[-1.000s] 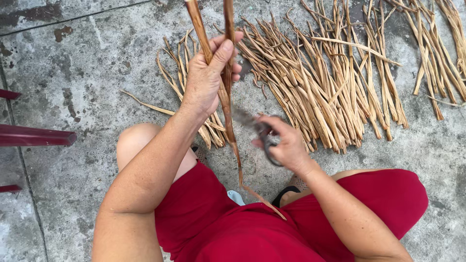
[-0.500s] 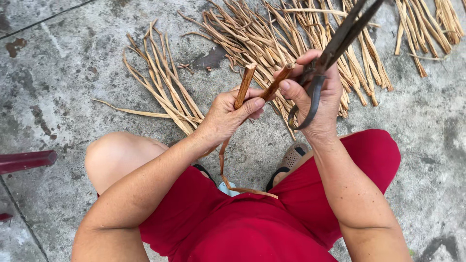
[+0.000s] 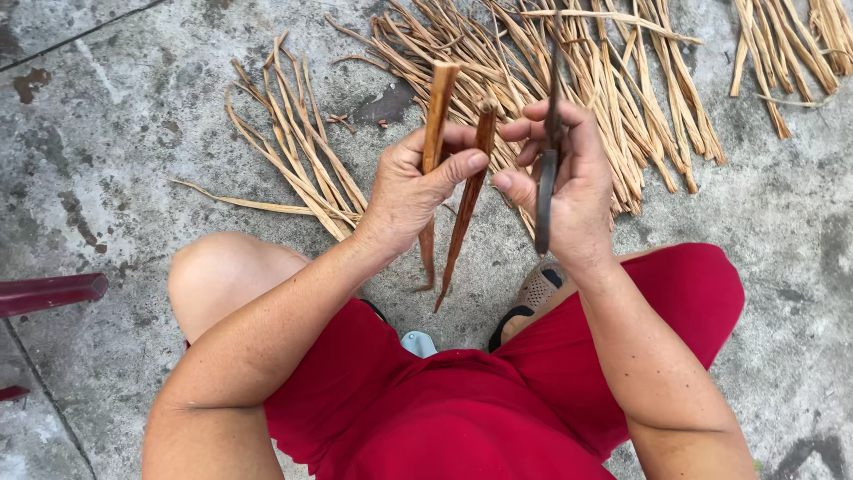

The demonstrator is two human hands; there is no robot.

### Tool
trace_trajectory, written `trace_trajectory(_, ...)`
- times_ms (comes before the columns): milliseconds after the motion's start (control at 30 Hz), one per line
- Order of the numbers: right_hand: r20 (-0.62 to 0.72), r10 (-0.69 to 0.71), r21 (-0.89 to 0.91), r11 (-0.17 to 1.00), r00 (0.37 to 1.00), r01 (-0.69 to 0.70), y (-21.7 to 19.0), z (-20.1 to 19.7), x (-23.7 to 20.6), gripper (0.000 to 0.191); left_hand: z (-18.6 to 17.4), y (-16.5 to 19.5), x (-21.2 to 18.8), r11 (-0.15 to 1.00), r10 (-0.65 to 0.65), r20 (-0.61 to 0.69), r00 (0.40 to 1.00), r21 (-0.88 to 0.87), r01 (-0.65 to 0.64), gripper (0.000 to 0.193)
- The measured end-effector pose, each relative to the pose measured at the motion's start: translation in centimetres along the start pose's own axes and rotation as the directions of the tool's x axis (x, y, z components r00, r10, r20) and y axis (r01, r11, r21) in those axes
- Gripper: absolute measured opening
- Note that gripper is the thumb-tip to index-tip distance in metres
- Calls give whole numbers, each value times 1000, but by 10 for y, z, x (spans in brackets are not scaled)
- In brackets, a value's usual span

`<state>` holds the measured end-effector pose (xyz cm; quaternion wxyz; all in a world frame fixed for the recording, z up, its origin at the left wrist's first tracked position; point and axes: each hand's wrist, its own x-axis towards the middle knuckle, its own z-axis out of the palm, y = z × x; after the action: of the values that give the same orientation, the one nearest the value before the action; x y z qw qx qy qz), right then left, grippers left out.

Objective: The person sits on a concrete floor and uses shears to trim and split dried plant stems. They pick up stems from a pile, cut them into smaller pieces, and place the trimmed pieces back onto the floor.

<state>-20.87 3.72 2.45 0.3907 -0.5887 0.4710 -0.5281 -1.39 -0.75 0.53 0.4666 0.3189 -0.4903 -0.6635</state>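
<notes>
Left hand (image 3: 413, 191) has a tight grip on two brown stalks (image 3: 437, 116); right hand (image 3: 569, 178) holds what's probably a dark knife (image 3: 546, 178).

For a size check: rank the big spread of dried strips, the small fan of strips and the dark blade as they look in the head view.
1. big spread of dried strips
2. small fan of strips
3. dark blade, though it sits nearer the camera in the right hand.

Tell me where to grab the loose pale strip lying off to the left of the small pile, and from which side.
Probably best pinch the loose pale strip near its free left end, coming from above and the left. That end lies alone on the bare concrete floor, while its right end runs under the small pile of strips. Both the left hand and right hand are occupied.
</notes>
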Motion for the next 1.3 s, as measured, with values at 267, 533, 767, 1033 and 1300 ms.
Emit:
trace_trajectory(267,117,37,-296,955,992,-1,0,14,-3,80,-7,2,0,982,-39,-84,996,-186,23,24)
trace_trajectory(533,85,-44,-432,899,995,77,-9,22,1,75,-8,1,-1,985,-42,-101,994,-170,24,23)
trace_trajectory(767,70,-28,-404,913,997,54,-11,26,0,71,-11,-1,-2,984,-40,-103,994,-176,21,23)
trace_trajectory(1033,48,101,-436,897,994,-70,-2,24,0,54,-12,-2,0,993,-38,-117,992,-113,24,22)
trace_trajectory(1300,23,55,51,997,998,-56,6,33,-2,32,-13,-7,4,971,-21,-121,992,-238,-8,20)
